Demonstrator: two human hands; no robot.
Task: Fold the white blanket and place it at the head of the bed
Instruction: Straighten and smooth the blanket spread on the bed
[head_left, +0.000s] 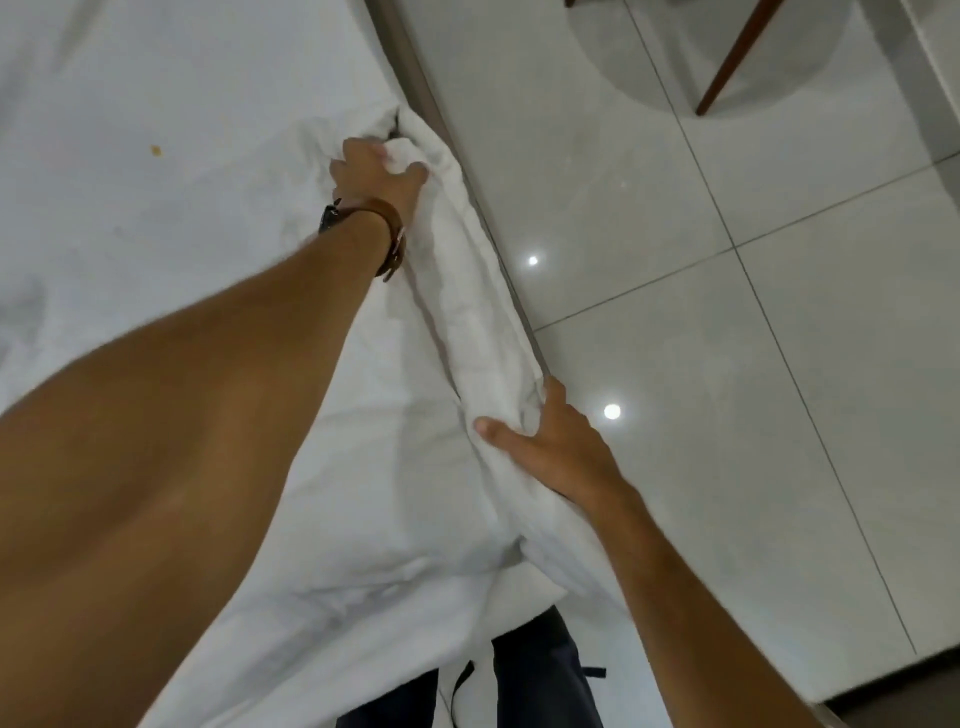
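Both hands grip the blanket (467, 312) bunched along the bed (130, 208) edge: left hand (376, 176) far, right hand (550, 447) near. Keep the edge taut, corners aligned, before folding.

Glossy pale floor tiles (675, 218) with thin dark joints are filling the right side, mirroring two ceiling lights as bright spots (612, 411). A slanting brown wooden leg (737, 57) is standing on a round grey base (649, 78) at the top.
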